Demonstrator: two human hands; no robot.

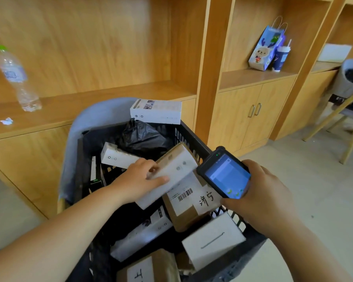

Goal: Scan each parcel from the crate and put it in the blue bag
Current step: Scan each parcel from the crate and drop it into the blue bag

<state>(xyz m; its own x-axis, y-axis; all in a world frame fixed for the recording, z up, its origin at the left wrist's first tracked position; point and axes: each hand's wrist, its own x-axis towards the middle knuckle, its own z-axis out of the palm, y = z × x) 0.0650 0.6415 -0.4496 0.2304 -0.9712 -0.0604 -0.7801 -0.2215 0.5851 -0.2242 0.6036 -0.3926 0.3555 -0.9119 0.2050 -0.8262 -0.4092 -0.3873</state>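
A black plastic crate [189,137] stands in front of me, filled with several white and brown parcels and a black plastic bag [143,137]. My left hand [140,180] grips a long white box [171,174] lying tilted above the other parcels. My right hand [261,196] holds a black handheld scanner [224,173], screen lit, at the crate's right rim. Under the white box lies a brown parcel [186,208] with a barcode label and handwritten characters. A blue-grey bag [94,119] shows behind and left of the crate. One white box [156,110] rests at the crate's far edge.
Wooden shelving and cabinets fill the wall behind. A clear water bottle [16,78] stands on the counter at left. A blue paper gift bag [266,49] and a cup [280,57] sit in a shelf bay at right. A wooden stool frame [342,119] stands at far right on the tiled floor.
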